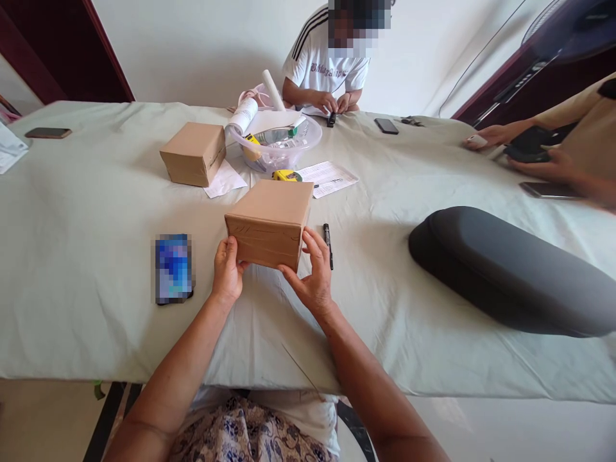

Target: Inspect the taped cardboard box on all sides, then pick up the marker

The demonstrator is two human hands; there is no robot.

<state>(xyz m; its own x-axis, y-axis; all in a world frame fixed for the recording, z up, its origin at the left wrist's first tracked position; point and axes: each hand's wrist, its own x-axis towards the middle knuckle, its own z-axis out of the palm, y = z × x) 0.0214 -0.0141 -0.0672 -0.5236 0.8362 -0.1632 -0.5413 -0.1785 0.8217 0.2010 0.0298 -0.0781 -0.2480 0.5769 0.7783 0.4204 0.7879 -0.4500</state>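
Observation:
A brown cardboard box (270, 218), taped shut, stands on the cloth-covered table (96, 212) right in front of me. My left hand (226, 269) grips its near left corner. My right hand (314, 273) holds the near right corner, fingers up along the side. A black pen (328, 244) lies just right of the box, beside my right fingers. A phone (174, 268) lies on the cloth left of my left hand.
A second cardboard box (193, 154) stands further back, beside a clear bowl (282, 144) holding a yellow tape measure and rolls. Papers (330, 178) lie behind. A dark padded case (510, 269) lies at right. One person sits opposite; another person's hands (524, 154) work at far right.

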